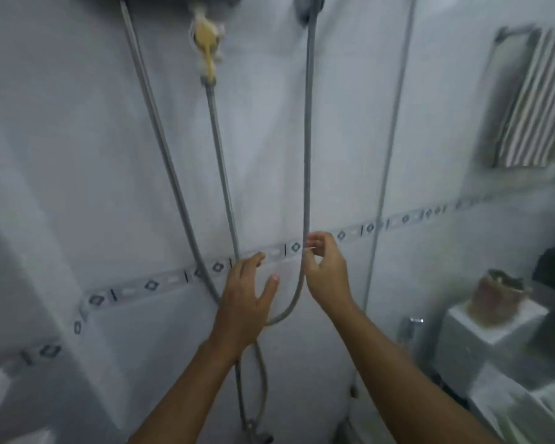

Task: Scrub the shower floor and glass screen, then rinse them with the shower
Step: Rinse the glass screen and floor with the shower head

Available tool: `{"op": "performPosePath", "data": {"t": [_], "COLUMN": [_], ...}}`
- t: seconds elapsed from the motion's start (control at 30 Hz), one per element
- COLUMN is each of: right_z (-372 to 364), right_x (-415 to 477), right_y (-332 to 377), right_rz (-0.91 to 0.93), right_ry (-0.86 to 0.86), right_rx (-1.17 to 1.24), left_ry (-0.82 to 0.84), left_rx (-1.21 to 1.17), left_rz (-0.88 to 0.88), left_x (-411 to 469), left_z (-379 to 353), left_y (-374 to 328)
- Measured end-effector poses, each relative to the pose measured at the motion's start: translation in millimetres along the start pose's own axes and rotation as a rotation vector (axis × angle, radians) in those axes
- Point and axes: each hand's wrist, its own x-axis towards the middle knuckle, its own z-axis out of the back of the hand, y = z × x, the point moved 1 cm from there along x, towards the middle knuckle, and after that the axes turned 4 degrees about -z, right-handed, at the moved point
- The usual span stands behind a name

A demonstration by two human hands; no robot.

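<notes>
Hands reached up together toward the hoses on the white tiled wall point(77, 155). The right hand point(326, 270) pinched the shower hose point(307, 139) between thumb and fingertips, just where the hose crossed the patterned border strip point(154, 285) of the tiles. From that grip the hose ran straight up to a grey holder point(308, 8) at the top edge of the view, and below the grip it curved down and leftward in a loop that passed behind the left hand. The left hand point(245, 302) hung released, fingers spread and thumb out, close beside the hose loop but gripping nothing; whether its palm touched the hose behind it could not be told. Two more grey hoses hung to the left: one point(161, 139) dropped from a dark unit at the top and swept down behind the left hand, the other point(220, 161) descended from a yellowish valve point(207, 43) fixed to the wall. A thin pipe or frame edge point(393, 123) ran down the wall right of the held hose. Beyond it, blurred as if seen through the glass screen point(446, 139), a striped towel point(535, 100) hung from a rail point(513, 32), and a brownish basket-like object point(497, 299) sat on a white toilet cistern point(481, 341). The shower floor lay out of view.
</notes>
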Motion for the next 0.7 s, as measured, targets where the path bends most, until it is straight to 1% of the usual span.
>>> {"op": "performPosePath", "data": {"t": [0.07, 0.1, 0.13, 0.27, 0.37, 0.43, 0.57, 0.63, 0.7], "right_z": [20.8, 26.6, 37.9, 57.7, 67.5, 71.7, 74.2, 71.9, 64.2], "right_x": [34.2, 44.9, 62.3, 115.0, 156.7, 183.9, 225.6, 239.4, 253.6], "right_y": [55.8, 71.7, 102.8, 188.3, 248.1, 279.4, 327.8, 343.7, 351.7], "right_rz": [0.115, 0.144, 0.207, 0.364, 0.369, 0.383, 0.359, 0.325, 0.296], "right_ry": [-0.037, -0.042, -0.054, -0.112, -0.104, -0.098, -0.14, -0.165, -0.162], "right_rx": [0.014, 0.013, 0.022, 0.032, 0.083, 0.086, 0.075, 0.097, 0.098], "left_ry": [-0.078, -0.089, -0.116, -0.155, -0.18, -0.203, -0.232, -0.22, -0.164], "left_rx": [0.007, 0.023, 0.031, 0.06, 0.093, 0.096, 0.096, 0.127, 0.194], "left_rz": [-0.09, -0.108, -0.139, -0.154, -0.17, -0.135, -0.103, -0.07, 0.009], "left_x": [46.9, 60.9, 86.7, 158.4, 203.5, 228.6, 268.9, 280.5, 290.3], "left_z": [21.2, 25.6, 34.9, 49.4, 49.1, 46.6, 33.6, 21.8, 8.5], "left_y": [-32.4, -40.5, -60.4, -104.7, -133.6, -146.3, -155.5, -157.0, -158.8]}}
